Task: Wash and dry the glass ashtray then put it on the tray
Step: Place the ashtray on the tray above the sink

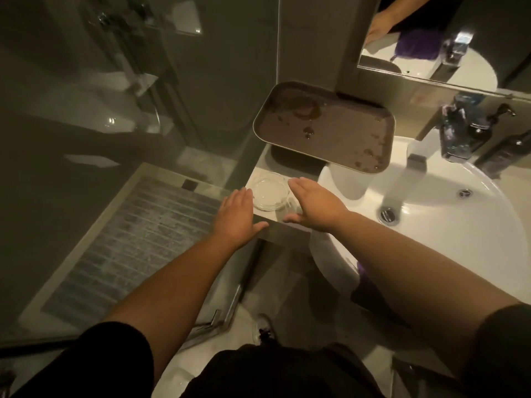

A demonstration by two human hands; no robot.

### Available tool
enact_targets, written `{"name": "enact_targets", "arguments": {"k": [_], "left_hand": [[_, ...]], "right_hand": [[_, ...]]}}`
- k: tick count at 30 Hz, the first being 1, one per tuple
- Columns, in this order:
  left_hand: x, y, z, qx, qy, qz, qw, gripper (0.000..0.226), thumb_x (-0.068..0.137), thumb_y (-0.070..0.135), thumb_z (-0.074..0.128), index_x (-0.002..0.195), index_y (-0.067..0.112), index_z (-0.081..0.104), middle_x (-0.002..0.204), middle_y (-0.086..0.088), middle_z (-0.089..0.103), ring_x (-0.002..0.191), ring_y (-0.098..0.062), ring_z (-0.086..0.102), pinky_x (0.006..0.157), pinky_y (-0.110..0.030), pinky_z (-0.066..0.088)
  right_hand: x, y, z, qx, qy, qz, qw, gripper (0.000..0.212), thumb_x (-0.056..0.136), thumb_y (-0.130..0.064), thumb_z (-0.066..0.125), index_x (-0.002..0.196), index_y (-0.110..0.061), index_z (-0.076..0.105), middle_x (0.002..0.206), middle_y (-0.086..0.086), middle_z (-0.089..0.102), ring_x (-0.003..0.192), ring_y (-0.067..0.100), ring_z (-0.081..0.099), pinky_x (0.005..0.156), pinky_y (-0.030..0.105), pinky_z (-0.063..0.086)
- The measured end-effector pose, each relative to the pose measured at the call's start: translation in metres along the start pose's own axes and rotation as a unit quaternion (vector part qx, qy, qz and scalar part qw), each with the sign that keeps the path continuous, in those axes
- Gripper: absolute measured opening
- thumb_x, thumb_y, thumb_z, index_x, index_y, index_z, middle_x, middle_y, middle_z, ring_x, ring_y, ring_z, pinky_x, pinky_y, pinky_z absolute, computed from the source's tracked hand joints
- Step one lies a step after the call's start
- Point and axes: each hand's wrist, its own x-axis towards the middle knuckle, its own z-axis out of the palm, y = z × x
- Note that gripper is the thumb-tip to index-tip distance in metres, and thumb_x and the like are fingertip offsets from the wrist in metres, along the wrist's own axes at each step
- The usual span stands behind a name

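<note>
A round clear glass ashtray (270, 191) sits on the white counter ledge left of the basin. My left hand (237, 215) is flat and open just left of it, fingertips near its rim, thumb over the ledge's front edge. Spread open on the ashtray's right side is my right hand (311, 206), close to the glass. Neither hand grips it. Behind the ashtray lies a brown rectangular tray (370, 126), wet with dark stains, one end overhanging the basin.
The white basin (448, 234) with its drain (388, 215) fills the right side, with a chrome tap (413, 163) above. Dark bottles (477, 133) stand behind the tap. A purple cloth (366, 280) hangs at the basin's front. A glass shower wall (143, 124) stands left.
</note>
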Motion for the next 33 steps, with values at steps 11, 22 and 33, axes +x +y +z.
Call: {"name": "enact_targets", "arguments": {"k": [11,22,33], "left_hand": [[0.046,-0.02,0.012,-0.082,-0.078,-0.038,0.993,0.099,0.082,0.049,0.071,0.154,0.012,0.014,0.162,-0.008,0.016,0.149,-0.025,0.016,0.117,-0.042,0.024],[0.068,-0.014,0.022,-0.174,-0.091,-0.075,0.978,0.094,0.079,0.04,0.077,0.152,0.014,0.023,0.154,-0.007,0.036,0.138,-0.027,0.038,0.108,-0.043,0.039],[0.056,-0.013,0.008,-0.281,-0.043,-0.075,0.956,0.081,0.076,0.033,0.078,0.144,0.021,0.036,0.137,-0.007,0.051,0.122,-0.024,0.052,0.099,-0.043,0.047]], "right_hand": [[0.068,0.003,0.008,-0.055,-0.116,0.016,0.992,0.094,0.082,-0.043,0.074,0.153,-0.012,0.02,0.161,0.01,0.025,0.14,0.03,0.039,0.11,0.041,0.039],[0.095,0.011,0.018,-0.083,-0.152,0.036,0.984,0.095,0.082,-0.031,0.075,0.154,-0.01,0.017,0.149,0.011,0.041,0.125,0.031,0.053,0.098,0.041,0.049],[0.091,0.017,0.004,0.053,-0.097,0.001,0.994,0.088,0.078,-0.032,0.08,0.149,-0.014,0.03,0.148,0.013,0.041,0.122,0.032,0.054,0.098,0.038,0.046]]}}
